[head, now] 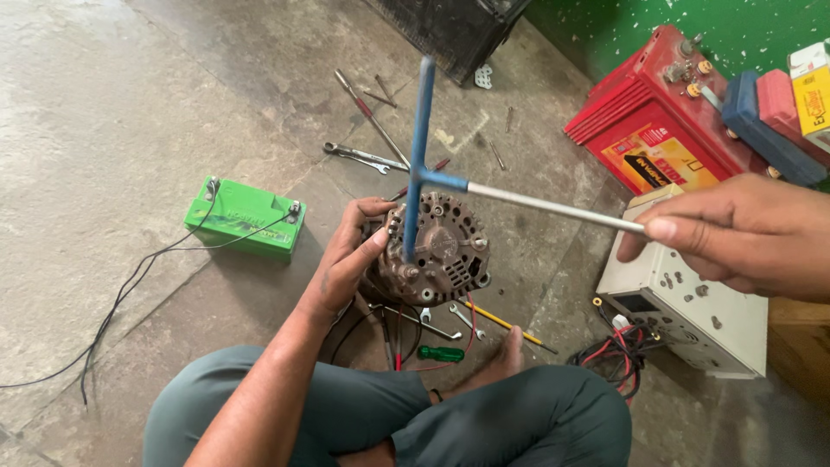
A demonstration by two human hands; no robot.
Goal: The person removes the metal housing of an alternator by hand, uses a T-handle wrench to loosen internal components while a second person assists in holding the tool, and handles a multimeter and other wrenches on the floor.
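Left hand (346, 259) gripping the alternator (437, 251) on the workshop floor, my right hand (735, 233) pinches the blue T-handle socket wrench (421, 156) set upright on it

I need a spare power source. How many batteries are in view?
2: a small green box battery on the floor left of the grimy metal alternator, and a large red battery by the green wall at upper right. Others may sit out of frame.
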